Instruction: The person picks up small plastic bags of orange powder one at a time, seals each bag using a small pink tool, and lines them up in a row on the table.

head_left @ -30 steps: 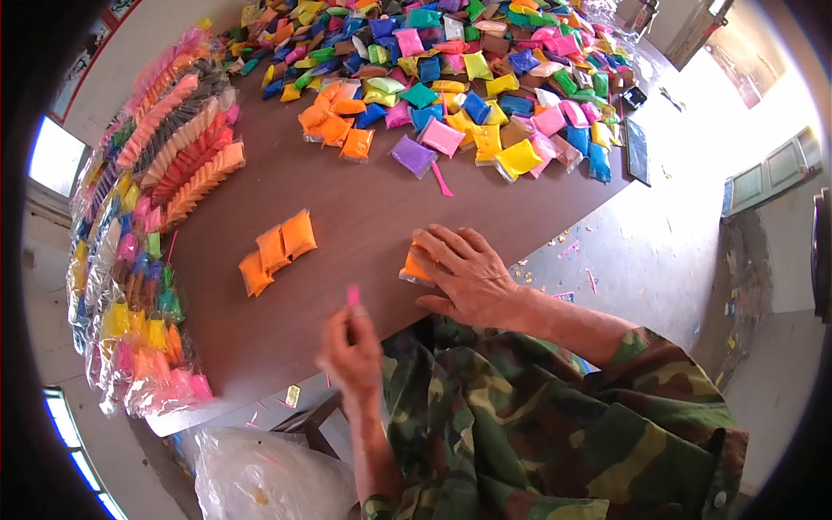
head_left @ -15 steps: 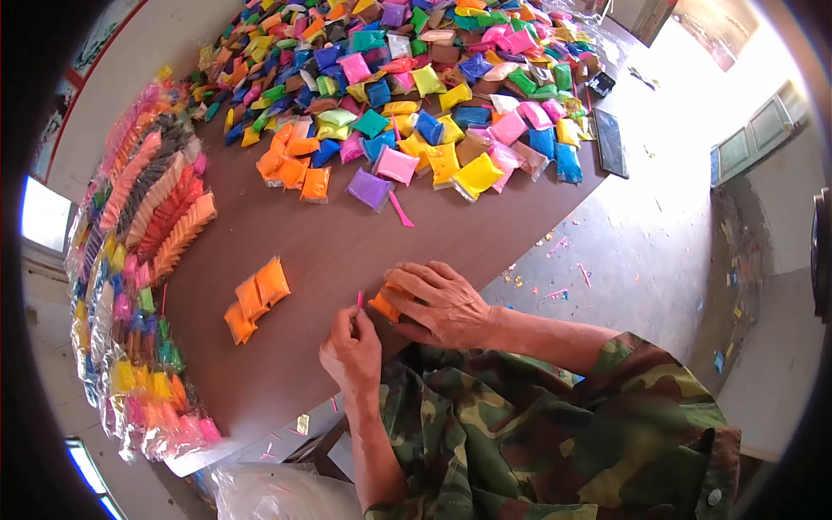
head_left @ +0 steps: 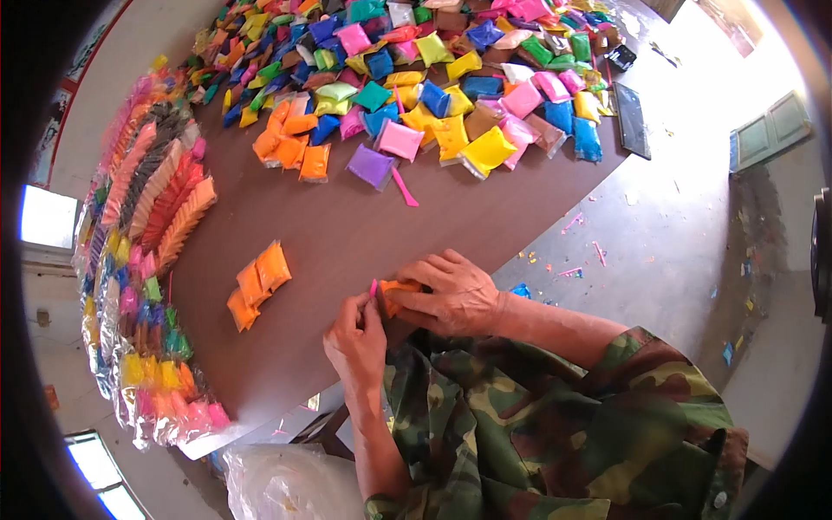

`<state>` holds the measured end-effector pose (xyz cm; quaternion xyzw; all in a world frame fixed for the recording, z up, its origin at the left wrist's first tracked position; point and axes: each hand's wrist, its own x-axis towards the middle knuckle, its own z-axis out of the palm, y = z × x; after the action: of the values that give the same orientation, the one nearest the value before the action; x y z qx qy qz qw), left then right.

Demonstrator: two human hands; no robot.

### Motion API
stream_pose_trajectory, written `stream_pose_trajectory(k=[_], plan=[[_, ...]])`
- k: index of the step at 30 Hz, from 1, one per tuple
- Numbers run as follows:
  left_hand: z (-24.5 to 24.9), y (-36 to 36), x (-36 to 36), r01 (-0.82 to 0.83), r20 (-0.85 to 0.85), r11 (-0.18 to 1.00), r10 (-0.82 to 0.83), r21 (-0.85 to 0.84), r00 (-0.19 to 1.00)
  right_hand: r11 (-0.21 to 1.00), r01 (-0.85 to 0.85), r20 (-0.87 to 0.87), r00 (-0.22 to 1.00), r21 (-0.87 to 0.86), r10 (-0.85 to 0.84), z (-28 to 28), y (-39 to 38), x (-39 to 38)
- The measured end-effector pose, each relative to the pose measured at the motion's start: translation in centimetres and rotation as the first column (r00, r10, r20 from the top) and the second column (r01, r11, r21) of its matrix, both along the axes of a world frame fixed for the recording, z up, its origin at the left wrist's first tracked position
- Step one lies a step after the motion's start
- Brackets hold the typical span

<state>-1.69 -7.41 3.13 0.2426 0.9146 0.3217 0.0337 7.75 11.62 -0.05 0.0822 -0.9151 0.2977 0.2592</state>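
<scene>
My left hand (head_left: 357, 336) pinches a small pink stick (head_left: 373, 288) near the table's front edge. Right beside it, my right hand (head_left: 455, 295) has its fingers wrapped over an orange packet (head_left: 394, 299), which is partly hidden under them. The pink stick touches or nearly touches the packet's left edge. To the left on the brown table (head_left: 303, 347) lie several orange packets (head_left: 251, 284), overlapping in a short row. A pink plastic knife (head_left: 405, 188) rests below a purple packet (head_left: 370, 166).
A large heap of coloured packets (head_left: 433, 78) covers the back. Bundled packets in clear plastic (head_left: 143, 286) line the left edge. A dark flat device (head_left: 632, 121) lies at the right edge. A clear plastic bag (head_left: 290, 481) is below the table.
The view has shifted slightly. The pink stick in my left hand is now closer to the orange packet, and my right hand's fingers reach further over the packet.
</scene>
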Motion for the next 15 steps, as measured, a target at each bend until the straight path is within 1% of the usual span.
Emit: stream_pose_trajectory(k=[3,6,7,10,11,14,15], plan=[[1.0,-0.6,0.3,-0.087,0.052,0.995,0.085,0.04,0.995,0.999,0.034,-0.013,0.999,-0.005,-0.034,-0.4,-0.2,-0.1],[0.3,-0.3,1.6,0.053,-0.032,0.987,-0.049,0.149,0.998,0.999,0.03,-0.02,0.999,-0.019,-0.031,-0.3,-0.3,-0.3],[-0.5,-0.6,1.6,0.071,-0.055,0.996,-0.068,0.05,0.996,0.999,0.034,-0.028,0.999,-0.022,-0.035,-0.3,-0.4,-0.4],[-0.5,-0.4,0.5,0.015,-0.07,0.999,-0.017,-0.029,0.997,0.998,0.051,-0.046,0.998,-0.031,-0.053,0.0,-0.5,-0.5],[-0.6,-0.4,0.1,0.008,-0.082,1.0,-0.008,0.001,0.997,0.998,0.056,-0.048,0.997,-0.035,-0.058,0.1,-0.6,-0.6],[1.0,0.1,0.4,0.012,-0.026,1.0,-0.012,-0.003,1.0,0.997,0.062,-0.043,0.997,-0.038,-0.064,0.1,-0.5,-0.7],[0.9,0.2,0.5,0.033,-0.035,0.999,-0.032,0.029,0.999,0.997,0.066,-0.037,0.997,-0.041,-0.068,0.0,-0.5,-0.7]])
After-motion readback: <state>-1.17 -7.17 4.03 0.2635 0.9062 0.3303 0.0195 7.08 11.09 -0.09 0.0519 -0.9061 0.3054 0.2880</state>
